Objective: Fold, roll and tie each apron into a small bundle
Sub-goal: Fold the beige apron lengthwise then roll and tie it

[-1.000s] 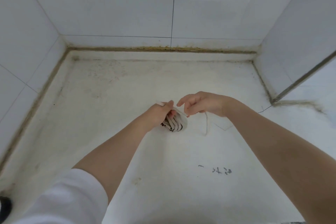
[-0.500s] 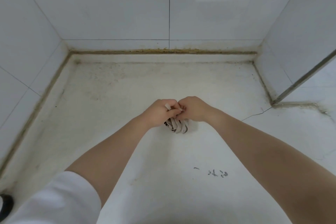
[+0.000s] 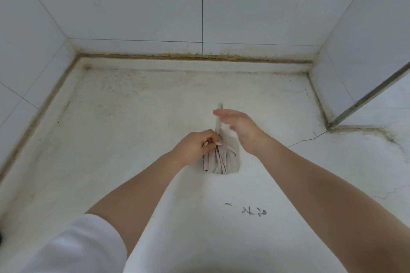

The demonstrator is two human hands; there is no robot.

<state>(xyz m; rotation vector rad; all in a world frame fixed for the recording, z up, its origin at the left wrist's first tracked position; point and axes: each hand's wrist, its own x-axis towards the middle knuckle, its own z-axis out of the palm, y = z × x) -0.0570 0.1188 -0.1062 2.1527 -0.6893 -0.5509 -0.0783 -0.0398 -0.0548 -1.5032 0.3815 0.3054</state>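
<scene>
In the head view, the apron bundle, a small grey-beige roll, lies just below the middle of the frame on a stained white surface. The left hand covers the bundle's left edge, its fingers curled and pinching the tie at the top of the roll. One strap runs up from that pinch toward the frame's centre; its upper end is blurred. The right hand hovers above and to the right, fingers straight and spread, motion-blurred, holding nothing visible. A white sleeve is cut off at lower left. Small dark marks at lower centre are illegible.
</scene>
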